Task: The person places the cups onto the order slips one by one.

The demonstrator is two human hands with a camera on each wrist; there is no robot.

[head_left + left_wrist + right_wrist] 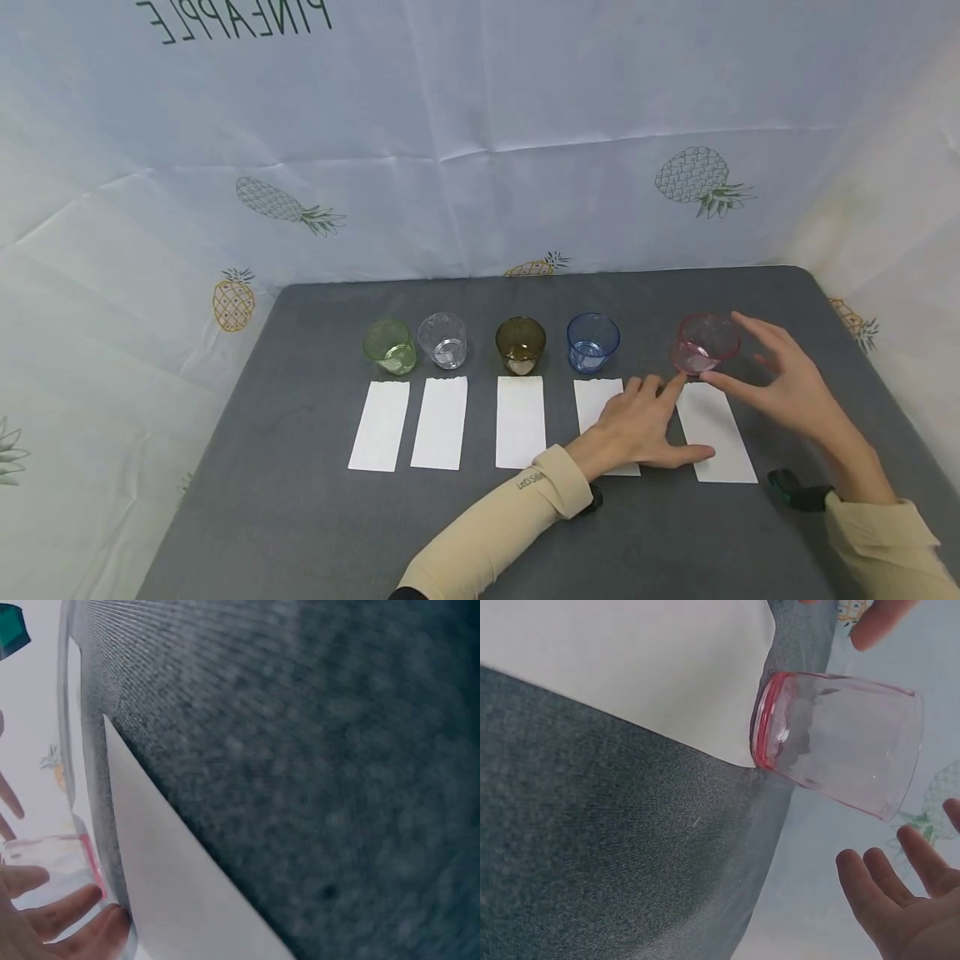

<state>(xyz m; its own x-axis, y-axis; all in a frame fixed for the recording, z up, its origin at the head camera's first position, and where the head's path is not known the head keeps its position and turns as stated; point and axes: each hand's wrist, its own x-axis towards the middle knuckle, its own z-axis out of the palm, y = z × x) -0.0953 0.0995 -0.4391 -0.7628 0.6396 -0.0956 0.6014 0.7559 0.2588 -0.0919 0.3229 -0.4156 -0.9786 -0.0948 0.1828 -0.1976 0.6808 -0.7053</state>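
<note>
While left hand [637, 421] and right hand [798, 383] spread near pink glass [705, 343], it stands upright, see-through. Four more glasses [520, 337] alongside.

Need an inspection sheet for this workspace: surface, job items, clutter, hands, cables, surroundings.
Surface: dark grey tabletop.
Job items: green cup, clear cup, brown cup, blue cup and pink cup, all upright in a row; five white paper strips, one on the near side of each cup.
Clutter: nothing seen.
Left hand: over the blue cup's strip, fingertips near the pink cup's base; contact unclear.
Right hand: fingers spread beside the pink cup; contact unclear.
Cables: nothing seen.
Surroundings: pineapple-print cloth behind and at both sides.
</note>
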